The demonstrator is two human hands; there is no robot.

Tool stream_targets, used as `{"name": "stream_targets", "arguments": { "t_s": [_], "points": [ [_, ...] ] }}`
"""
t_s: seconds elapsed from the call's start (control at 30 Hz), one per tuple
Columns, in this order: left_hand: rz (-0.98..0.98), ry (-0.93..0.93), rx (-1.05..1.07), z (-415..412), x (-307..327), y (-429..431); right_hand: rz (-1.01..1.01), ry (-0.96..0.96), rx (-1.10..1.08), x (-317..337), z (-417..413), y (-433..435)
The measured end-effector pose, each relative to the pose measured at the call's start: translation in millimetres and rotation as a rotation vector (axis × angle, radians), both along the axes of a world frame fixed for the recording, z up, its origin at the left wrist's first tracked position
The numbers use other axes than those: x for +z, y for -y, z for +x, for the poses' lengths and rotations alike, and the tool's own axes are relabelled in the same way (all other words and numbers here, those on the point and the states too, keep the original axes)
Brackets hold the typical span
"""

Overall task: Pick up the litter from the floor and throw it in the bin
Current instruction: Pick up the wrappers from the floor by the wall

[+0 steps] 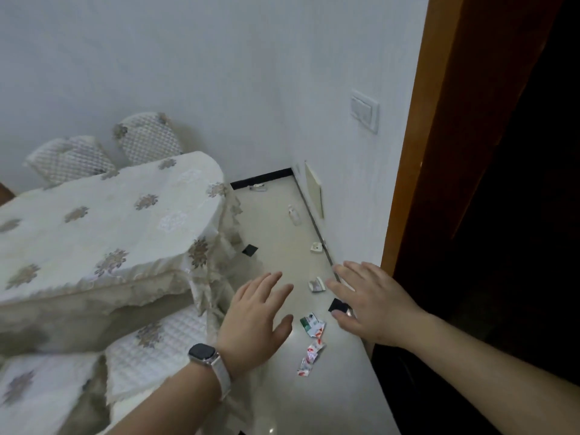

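Observation:
Litter lies along a pale floor strip between a table and the wall. A green-and-white carton piece (311,324) and red-and-white wrappers (310,357) lie nearest. A black scrap (338,306) shows beside my right thumb, and a crumpled white wrapper (317,284) lies between my hands. Farther off are another black scrap (250,249), a white piece (316,247) by the wall, a small clear bottle (294,214) and a wrapper (258,187) in the corner. My left hand (257,321), with a watch on the wrist, and my right hand (373,301) hover above the litter, fingers spread, holding nothing. No bin is in view.
A table under a cream flowered cloth (103,221) fills the left, with cushioned chairs (157,343) tucked beside it. The white wall (345,152) carries a light switch (364,110) and a low panel (314,189). A brown door frame (417,152) and dark doorway stand at right.

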State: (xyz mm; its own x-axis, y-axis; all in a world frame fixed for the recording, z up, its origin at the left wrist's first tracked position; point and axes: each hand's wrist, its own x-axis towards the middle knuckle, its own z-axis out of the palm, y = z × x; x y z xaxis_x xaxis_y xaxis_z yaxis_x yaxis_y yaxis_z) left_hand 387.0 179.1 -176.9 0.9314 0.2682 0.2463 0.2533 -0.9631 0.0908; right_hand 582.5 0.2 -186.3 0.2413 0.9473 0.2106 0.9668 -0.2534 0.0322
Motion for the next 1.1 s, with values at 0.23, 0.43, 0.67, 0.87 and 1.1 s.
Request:
{"name": "stream_targets", "arguments": {
  "t_s": [0.23,0.43,0.67,0.87,1.1],
  "points": [
    [-0.024,-0.080,0.094,22.9,-17.4,-7.6,0.029,-0.094,0.076,-35.5,43.1,-22.5],
    [-0.047,-0.123,0.116,33.3,-42.5,-36.5,0.004,-0.153,0.101,-57.3,60.7,-46.5],
    [-0.181,-0.177,0.161,48.8,-94.5,-77.4,-0.235,-0.247,0.032,-93.0,64.3,-84.5],
    [-0.349,-0.140,0.216,62.4,-144.3,-121.7,-0.335,-0.248,-0.003,-123.7,74.0,-131.8],
    [-0.536,-0.217,0.354,65.0,-230.1,-174.7,-0.415,-0.325,-0.025,-185.4,81.9,-195.4]
  ]
}}
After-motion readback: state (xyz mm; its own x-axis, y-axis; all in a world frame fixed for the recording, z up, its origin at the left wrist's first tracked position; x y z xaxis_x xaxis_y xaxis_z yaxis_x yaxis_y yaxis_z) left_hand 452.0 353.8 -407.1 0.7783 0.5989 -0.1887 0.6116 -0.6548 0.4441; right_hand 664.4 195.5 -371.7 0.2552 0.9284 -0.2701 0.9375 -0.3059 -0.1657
